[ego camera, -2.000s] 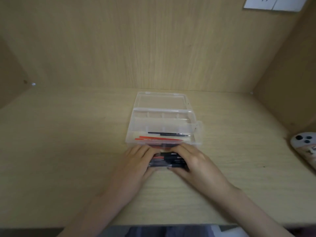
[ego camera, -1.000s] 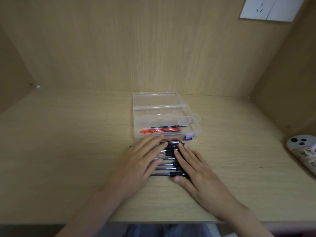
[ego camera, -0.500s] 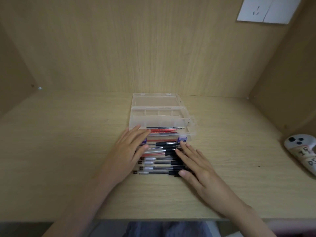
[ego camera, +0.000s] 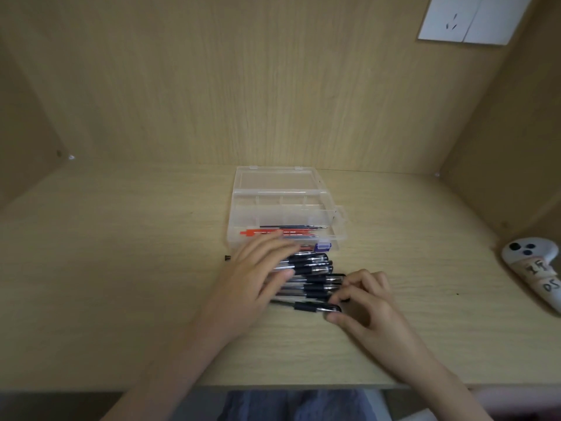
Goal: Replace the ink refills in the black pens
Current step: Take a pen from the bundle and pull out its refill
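On the worktop, before an open clear box point(ego camera: 243, 208) of refills point(ego camera: 288, 233), the black pens point(ego camera: 312, 268) lie in a row. The left hand point(ego camera: 255, 281) rests flat on them. The right hand point(ego camera: 367, 308), flat a moment ago, now curls its fingers point(ego camera: 361, 279) round the end of the nearest pen point(ego camera: 306, 306), likely the first to be opened.

The left hand point(ego camera: 255, 278), blurred, hides the left ends of the pens point(ego camera: 312, 268); the socket plate point(ego camera: 467, 19) is cut by the top edge; the small black bit point(ego camera: 227, 258) is too small to tell.
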`<act>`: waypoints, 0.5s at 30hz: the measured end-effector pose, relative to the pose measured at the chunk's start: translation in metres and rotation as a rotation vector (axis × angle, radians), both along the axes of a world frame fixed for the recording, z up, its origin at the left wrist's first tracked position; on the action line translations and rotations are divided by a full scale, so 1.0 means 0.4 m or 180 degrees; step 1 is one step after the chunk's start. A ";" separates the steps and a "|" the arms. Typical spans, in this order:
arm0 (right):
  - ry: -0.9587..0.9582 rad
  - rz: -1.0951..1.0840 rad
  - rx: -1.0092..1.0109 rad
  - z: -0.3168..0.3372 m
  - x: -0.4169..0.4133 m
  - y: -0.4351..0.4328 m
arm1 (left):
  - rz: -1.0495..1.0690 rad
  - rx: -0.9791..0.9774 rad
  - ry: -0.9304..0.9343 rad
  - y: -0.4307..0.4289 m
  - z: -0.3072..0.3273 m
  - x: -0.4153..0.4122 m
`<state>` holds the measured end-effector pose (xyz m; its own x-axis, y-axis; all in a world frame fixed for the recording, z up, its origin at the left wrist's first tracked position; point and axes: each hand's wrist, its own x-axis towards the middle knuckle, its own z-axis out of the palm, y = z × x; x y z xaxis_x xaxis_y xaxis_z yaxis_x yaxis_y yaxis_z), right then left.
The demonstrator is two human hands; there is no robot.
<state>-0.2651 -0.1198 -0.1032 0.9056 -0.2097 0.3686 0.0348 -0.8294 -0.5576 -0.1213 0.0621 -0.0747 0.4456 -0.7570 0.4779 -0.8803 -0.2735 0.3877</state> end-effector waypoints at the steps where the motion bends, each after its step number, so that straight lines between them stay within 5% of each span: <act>1: -0.0032 0.0011 -0.0042 0.000 0.005 0.004 | -0.0128 -0.0001 0.0030 -0.009 0.000 -0.020; 6: -0.0432 -0.0016 0.0121 0.042 0.031 0.017 | -0.0407 0.0051 -0.0369 -0.043 -0.009 -0.046; 15: -0.0866 -0.0011 0.2067 0.083 0.130 0.028 | 0.0291 -0.0415 -0.0214 -0.105 0.018 -0.021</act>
<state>-0.2130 -0.1088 -0.0700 0.7980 -0.4669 0.3811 0.2412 -0.3321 -0.9119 -0.1298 0.0202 -0.0676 0.4736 -0.6443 0.6005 -0.8792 -0.3049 0.3662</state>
